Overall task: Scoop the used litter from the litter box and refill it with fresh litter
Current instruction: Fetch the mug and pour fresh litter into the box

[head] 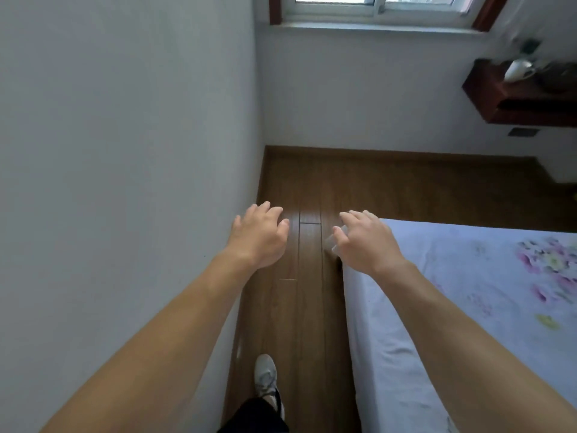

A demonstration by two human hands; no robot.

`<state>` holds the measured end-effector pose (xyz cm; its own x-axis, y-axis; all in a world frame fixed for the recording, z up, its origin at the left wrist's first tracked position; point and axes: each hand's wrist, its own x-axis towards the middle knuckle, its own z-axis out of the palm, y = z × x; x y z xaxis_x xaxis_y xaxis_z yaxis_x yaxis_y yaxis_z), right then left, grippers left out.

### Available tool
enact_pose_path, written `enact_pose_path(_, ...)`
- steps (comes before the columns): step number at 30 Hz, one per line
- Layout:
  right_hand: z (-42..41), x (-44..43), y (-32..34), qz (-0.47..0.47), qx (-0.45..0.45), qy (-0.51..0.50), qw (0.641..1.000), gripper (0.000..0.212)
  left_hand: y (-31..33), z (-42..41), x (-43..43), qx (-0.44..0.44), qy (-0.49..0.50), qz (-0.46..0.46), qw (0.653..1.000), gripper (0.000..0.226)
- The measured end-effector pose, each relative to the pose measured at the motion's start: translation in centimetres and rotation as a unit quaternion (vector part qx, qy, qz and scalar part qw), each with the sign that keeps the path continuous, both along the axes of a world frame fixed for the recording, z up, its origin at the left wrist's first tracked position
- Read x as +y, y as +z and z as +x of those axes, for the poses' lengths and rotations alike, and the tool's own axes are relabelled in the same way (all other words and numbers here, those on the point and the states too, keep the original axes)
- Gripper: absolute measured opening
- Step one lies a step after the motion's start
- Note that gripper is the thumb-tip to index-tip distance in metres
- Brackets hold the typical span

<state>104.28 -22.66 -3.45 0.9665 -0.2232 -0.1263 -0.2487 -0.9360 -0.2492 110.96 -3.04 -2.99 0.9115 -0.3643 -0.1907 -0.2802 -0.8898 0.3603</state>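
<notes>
You're in a home bedroom.
Bed with a pale blue flower-print sheet (468,276) on your right, brown wood-plank floor (312,182), plain white plaster wall (125,120) on your left, white-framed window (377,10) ahead, dark red-brown wooden cabinet (496,98) carrying a white jug (518,70) far right.

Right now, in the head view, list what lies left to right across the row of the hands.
White wall → left hand → wooden floor → right hand → bed with floral sheet.
</notes>
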Motion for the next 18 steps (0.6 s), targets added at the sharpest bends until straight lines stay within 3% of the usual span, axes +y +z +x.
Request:
enact_pose_path(7, 12.5, -4.2, 1.7, 0.009, -0.005, -0.073, 0.997, 0.041, 1.3, 15.2, -6.5, 0.006, -0.045, -0.011, 0.999, 0.048)
enact_pose_path(18, 33.8, -17.1, 0.1, 0.015, -0.002, -0.122, 0.992, 0.049, -0.4, 38.3, -18.0, 0.0, -0.103, 0.049, 0.994, 0.052)
